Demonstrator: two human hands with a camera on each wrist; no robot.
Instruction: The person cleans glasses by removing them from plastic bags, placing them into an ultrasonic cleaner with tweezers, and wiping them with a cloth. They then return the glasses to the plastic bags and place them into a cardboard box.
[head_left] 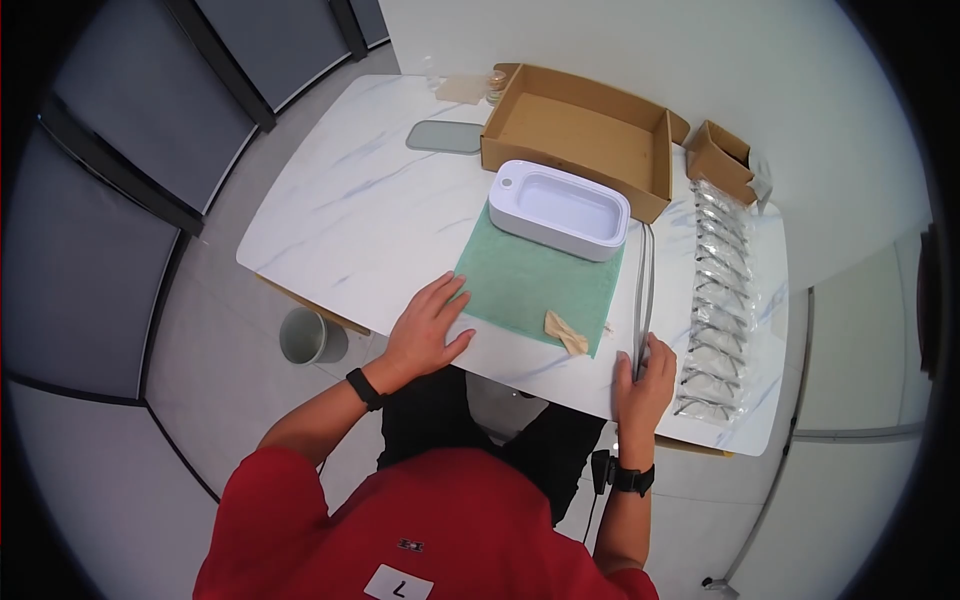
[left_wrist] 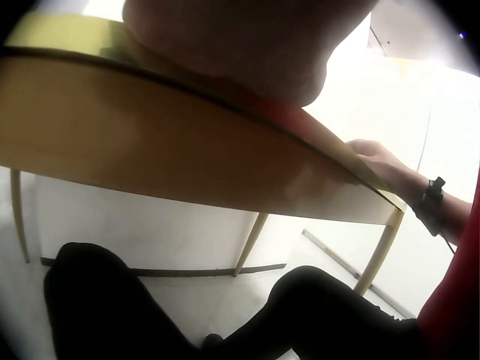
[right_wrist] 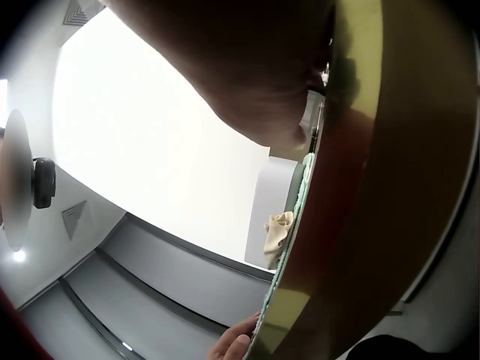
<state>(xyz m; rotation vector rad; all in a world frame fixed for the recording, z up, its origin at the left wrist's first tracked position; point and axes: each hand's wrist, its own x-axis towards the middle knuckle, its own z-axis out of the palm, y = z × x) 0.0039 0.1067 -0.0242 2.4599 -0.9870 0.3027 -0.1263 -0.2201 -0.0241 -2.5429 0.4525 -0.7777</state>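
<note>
My left hand rests on the tabletop with its fingers spread, the fingertips at the left edge of a green cloth. Near the table's front edge, my right hand lies with relaxed fingers beside the lower end of a thin grey cable or strip; whether it touches that is unclear. A white oblong tub stands on the back of the cloth. On the cloth's front right part lies a crumpled beige cloth, also visible in the right wrist view.
Behind the tub stands an open cardboard box, with a grey flat lid to its left. A smaller carton is at the back right. Several bagged glasses line the right side. A bin stands on the floor.
</note>
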